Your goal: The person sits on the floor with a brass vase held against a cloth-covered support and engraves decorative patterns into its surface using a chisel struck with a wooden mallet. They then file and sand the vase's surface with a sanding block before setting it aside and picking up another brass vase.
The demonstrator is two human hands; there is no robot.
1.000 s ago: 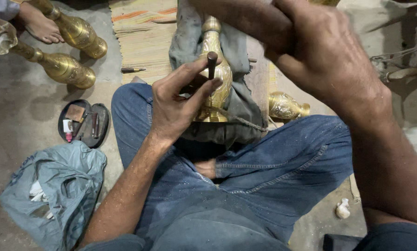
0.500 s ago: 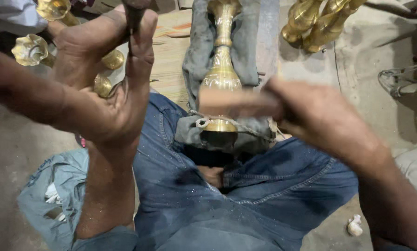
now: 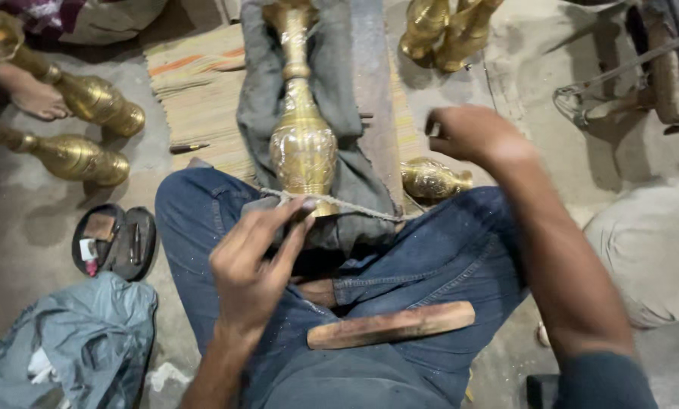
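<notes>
An engraved brass vase (image 3: pixel 303 144) lies on a grey cloth (image 3: pixel 335 106) between my knees, neck pointing away. A pale cord (image 3: pixel 362 210) runs across its base. My left hand (image 3: pixel 254 261) reaches to that base with thumb and fingertips pinched together at the cord; whether it grips anything is hidden. My right hand (image 3: pixel 472 132) hovers to the right of the vase, fingers curled, with nothing visible in it. A flat wooden stick (image 3: pixel 391 326) rests on my lap over the blue jeans.
Two brass vases (image 3: pixel 82 125) lie at the left beside another person's foot (image 3: pixel 40 100). More brass vases (image 3: pixel 445 30) stand at the top right, and a small one (image 3: pixel 432 180) is by my right thigh. A black tray (image 3: pixel 116 242), a grey bag (image 3: pixel 67 341) and a woven mat (image 3: pixel 195 91) are nearby.
The wooden stick has left my right hand and now lies on my lap. My left hand came down from its raised position to the vase's base; the dark punch it held is out of sight.
</notes>
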